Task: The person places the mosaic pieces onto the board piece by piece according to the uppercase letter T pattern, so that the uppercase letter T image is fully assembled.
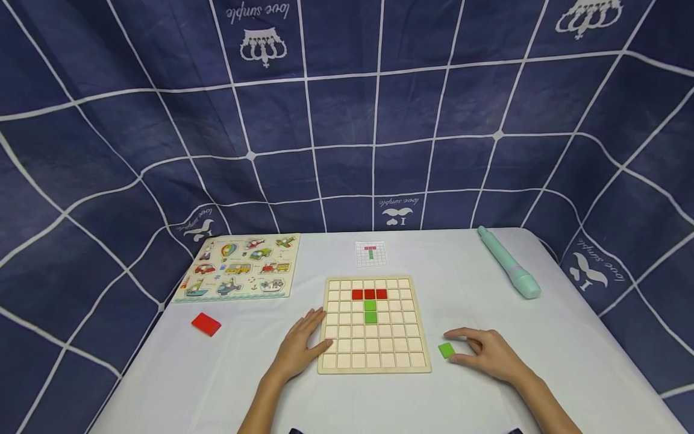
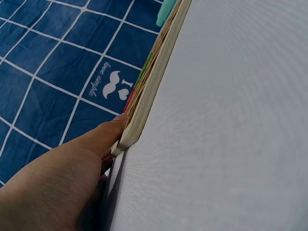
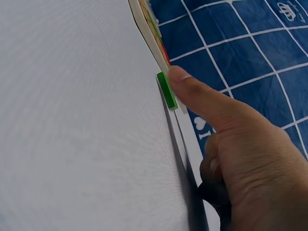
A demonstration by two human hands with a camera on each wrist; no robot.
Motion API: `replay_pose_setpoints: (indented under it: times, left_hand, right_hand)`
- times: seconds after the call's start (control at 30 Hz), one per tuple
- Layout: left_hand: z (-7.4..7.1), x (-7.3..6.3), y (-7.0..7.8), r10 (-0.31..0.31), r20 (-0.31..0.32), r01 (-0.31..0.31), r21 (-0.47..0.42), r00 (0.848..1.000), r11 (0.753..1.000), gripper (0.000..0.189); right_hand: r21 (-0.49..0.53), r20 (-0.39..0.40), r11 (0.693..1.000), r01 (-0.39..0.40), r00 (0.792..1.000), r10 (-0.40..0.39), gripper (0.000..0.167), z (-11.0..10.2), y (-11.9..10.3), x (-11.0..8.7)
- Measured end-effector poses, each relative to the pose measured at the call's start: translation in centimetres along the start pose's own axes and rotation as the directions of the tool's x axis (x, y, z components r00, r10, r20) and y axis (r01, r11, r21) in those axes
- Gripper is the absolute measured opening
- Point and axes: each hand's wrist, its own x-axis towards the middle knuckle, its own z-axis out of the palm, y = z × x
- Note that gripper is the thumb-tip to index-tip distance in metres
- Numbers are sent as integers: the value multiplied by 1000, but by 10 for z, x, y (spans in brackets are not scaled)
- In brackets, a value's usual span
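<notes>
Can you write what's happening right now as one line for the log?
left hand: rests on board edge | right hand: touches green tile on table | board: three red, two green placed

Left hand [image 1: 300, 349] flat; right hand [image 1: 488, 352] fingers loosely curled

Head high, facing forward-down; wrists table-level; all share board [image 1: 374, 322].
</notes>
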Motion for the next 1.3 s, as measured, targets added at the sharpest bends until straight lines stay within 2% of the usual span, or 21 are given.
replay_pose_setpoints:
  times: [0.13,0.3,0.47,0.63,0.77,0.9,1.1,1.3]
  left_hand:
    - [0,0,1,-5,2,5,1,1000,1000,67]
    - [0,0,1,2,2,-2,3,1000,1000,68]
    - [0,0,0,29,-13,-29,3,1000,1000,67]
    - [0,0,0,4,-4,-4,-3,1000,1000,67]
    - [0,-1,1,2,-2,-2,-5,1000,1000,67]
    - [0,-1,1,-4,1,4,-3,1000,1000,67]
    - [0,0,1,3,-5,-3,0,1000,1000,67]
    - [1,0,0,-16,1,16,-2,1000,1000,67]
  right_hand:
    - [-45,47,998,-40,998,43,39,-1,-2,0]
    - [-94,55,995,-36,998,41,37,0,0,0]
    - [-76,53,996,-36,998,40,29,0,1,0]
    - [-49,51,998,-43,998,46,25,1,3,1]
    - [-37,27,998,-47,998,48,25,3,4,1]
    - [-41,-34,998,-38,999,36,25,7,4,6]
    - [-136,-151,991,-1,988,-19,29,19,-3,22]
    - [-194,-168,980,34,984,-67,31,40,-23,43]
